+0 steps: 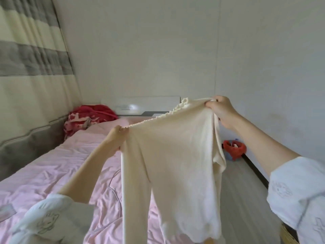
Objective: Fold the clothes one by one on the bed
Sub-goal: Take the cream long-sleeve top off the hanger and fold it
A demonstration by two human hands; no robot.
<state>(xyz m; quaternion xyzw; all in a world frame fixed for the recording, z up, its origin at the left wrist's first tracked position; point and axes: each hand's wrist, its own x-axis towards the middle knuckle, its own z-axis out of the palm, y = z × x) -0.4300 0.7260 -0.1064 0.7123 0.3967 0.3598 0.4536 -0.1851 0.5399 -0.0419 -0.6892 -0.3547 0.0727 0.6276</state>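
Both hands, left [117,136] and right [222,110], pinch cream top [172,155] aloft; next: lay flat on bed [52,166].

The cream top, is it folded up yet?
Not folded. The cream top hangs spread out, both hands holding its frilly upper edge above the pink bed.

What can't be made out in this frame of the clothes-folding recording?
- Head view: the left hand grips the cream top, whose cloth covers most of its fingers.
- The top's lower hem runs off the bottom edge.
- The bed behind the top is hidden by it.
- The red bundle at the bed's far end is too crumpled to identify.
- The red thing on the floor is too small and partly behind the top.
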